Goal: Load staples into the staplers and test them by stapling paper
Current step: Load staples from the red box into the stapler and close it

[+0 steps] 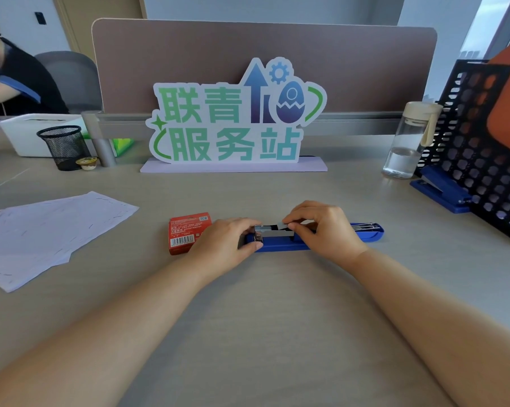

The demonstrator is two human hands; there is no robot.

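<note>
On the pale grey desk lies a blue opened stapler. Left hand clamps its front end; right hand pinches a grey staple strip above the metal channel. Just left of the left hand sits a red staple box, white paper sheets farther left.

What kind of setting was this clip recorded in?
Most likely a shared office desk. A padded desk divider runs along the back of the table, a mesh pen cup stands to the left, and loose paper lies near the opened blue stapler.
</note>
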